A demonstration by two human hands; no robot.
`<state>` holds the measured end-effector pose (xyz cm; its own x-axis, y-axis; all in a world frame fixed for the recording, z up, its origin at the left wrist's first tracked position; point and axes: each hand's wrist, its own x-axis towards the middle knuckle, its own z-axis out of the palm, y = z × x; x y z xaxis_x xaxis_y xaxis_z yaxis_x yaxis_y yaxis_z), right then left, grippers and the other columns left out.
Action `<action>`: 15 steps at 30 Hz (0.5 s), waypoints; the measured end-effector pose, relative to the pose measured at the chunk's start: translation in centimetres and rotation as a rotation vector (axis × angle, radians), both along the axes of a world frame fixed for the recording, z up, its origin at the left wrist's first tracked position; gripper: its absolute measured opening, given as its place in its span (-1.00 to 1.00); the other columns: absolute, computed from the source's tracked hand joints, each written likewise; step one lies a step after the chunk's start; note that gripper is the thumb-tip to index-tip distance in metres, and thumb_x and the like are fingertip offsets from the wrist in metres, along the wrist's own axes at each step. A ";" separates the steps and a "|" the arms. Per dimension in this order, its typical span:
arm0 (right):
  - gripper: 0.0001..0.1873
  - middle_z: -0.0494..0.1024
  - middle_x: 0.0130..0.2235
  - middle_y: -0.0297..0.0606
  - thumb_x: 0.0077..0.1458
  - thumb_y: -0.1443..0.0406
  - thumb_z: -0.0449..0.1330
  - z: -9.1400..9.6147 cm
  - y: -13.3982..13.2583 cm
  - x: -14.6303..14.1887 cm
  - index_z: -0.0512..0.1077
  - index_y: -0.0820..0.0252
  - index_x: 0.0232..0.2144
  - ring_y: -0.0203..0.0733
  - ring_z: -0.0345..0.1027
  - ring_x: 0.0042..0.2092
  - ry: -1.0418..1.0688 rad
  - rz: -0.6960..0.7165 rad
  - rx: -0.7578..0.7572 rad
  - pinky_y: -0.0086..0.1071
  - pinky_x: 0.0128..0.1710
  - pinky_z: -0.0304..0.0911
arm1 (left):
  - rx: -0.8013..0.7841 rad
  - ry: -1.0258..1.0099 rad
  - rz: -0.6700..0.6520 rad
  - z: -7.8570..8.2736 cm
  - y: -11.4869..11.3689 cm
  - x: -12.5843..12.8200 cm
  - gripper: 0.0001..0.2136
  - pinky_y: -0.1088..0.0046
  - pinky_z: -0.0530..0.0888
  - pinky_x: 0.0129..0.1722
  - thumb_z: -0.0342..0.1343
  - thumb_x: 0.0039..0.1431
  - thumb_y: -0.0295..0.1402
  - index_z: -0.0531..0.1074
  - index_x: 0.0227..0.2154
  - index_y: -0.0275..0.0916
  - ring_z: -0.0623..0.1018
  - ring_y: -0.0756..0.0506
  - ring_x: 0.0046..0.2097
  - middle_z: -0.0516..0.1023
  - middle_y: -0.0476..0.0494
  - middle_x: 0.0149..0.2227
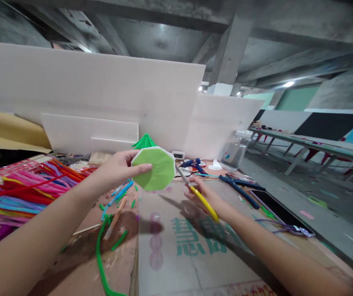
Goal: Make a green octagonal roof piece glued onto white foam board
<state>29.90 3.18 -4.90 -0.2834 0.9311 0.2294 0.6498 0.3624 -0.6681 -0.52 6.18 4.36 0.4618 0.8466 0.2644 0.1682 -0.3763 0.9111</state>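
Note:
My left hand [119,167] holds up a light green, many-sided paper piece [155,168] with a white rim, thumb on its front. My right hand [205,195] grips yellow-handled scissors [194,190], the blades pointing up-left toward the right edge of the green piece. Both hands hover over a flattened cardboard sheet [191,255] with green printed characters. A darker green paper cone [144,142] stands just behind the green piece.
A pile of coloured pipe cleaners [25,185] lies at left, with green scraps [114,205] and a long green pipe cleaner [100,255] near it. A blue glue gun [194,164], dark pliers [238,187], a phone [279,211] and a clear jar [236,152] sit at right. White foam boards [102,102] stand behind.

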 end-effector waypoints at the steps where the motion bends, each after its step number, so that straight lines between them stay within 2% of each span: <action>1: -0.64 0.37 -0.39 -0.40 0.30 0.04 0.00 0.7 -0.2 0.0 0.15 0.13 0.00 -0.28 0.26 -0.47 0.073 0.002 0.009 -0.41 -0.47 0.25 | -0.004 -0.007 0.011 0.1 -0.1 0.1 -0.67 0.50 0.53 -0.30 0.32 0.08 -0.11 0.56 -0.18 -0.21 0.59 -0.09 -0.24 0.63 -0.07 -0.22; 4: -0.50 0.28 -0.42 -0.45 0.30 -0.14 -0.13 3.5 -0.8 0.0 0.13 0.11 -0.02 -0.34 0.11 -0.55 0.216 0.039 0.045 -0.43 -0.55 0.16 | 0.000 -0.052 0.029 0.2 -0.2 0.2 -0.61 0.57 0.49 -0.45 0.28 0.10 -0.02 0.54 -0.16 -0.21 0.57 -0.05 -0.35 0.62 -0.06 -0.31; 7: -0.38 0.29 -0.38 -0.40 0.19 -0.25 -0.01 6.4 -1.2 -0.1 0.17 0.13 -0.06 -0.33 0.14 -0.50 0.193 0.097 0.139 -0.42 -0.52 0.15 | -0.013 -0.117 -0.013 -0.1 -0.2 0.3 -0.54 0.58 0.45 -0.57 0.23 0.13 0.03 0.48 -0.02 -0.16 0.55 -0.05 -0.42 0.59 -0.06 -0.32; 9: -0.34 0.25 -0.37 -0.41 0.13 -0.27 0.06 7.6 -1.6 -0.4 0.19 0.12 -0.05 -0.33 0.10 -0.47 0.212 0.121 0.206 -0.44 -0.52 0.11 | -0.010 -0.140 -0.035 -0.2 -0.3 0.2 -0.55 0.57 0.46 -0.57 0.23 0.15 0.01 0.45 0.00 -0.15 0.56 -0.07 -0.39 0.59 -0.07 -0.30; 12: -0.32 0.21 -0.36 -0.41 0.13 -0.27 0.06 7.8 -2.2 -0.7 0.21 0.09 0.02 -0.33 0.02 -0.47 0.295 0.124 0.257 -0.44 -0.53 0.04 | 0.016 -0.147 -0.052 -0.2 -0.6 0.2 -0.58 0.55 0.49 -0.53 0.22 0.17 -0.04 0.44 -0.01 -0.17 0.58 -0.07 -0.38 0.58 -0.07 -0.29; 15: -0.31 0.19 -0.38 -0.41 0.11 -0.28 0.08 6.5 -2.6 -0.6 0.26 0.08 0.01 -0.31 -0.02 -0.46 0.349 0.139 0.225 -0.43 -0.53 -0.02 | 0.036 -0.135 -0.063 -0.1 -0.9 0.4 -0.58 0.55 0.49 -0.53 0.24 0.16 -0.06 0.42 -0.02 -0.18 0.58 -0.06 -0.39 0.59 -0.07 -0.28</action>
<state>29.26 0.53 1.61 -0.2720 0.8053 0.5268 0.3336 0.5924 -0.7333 -0.13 5.23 4.28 0.4721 0.8058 0.3576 0.0205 -0.4155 0.9094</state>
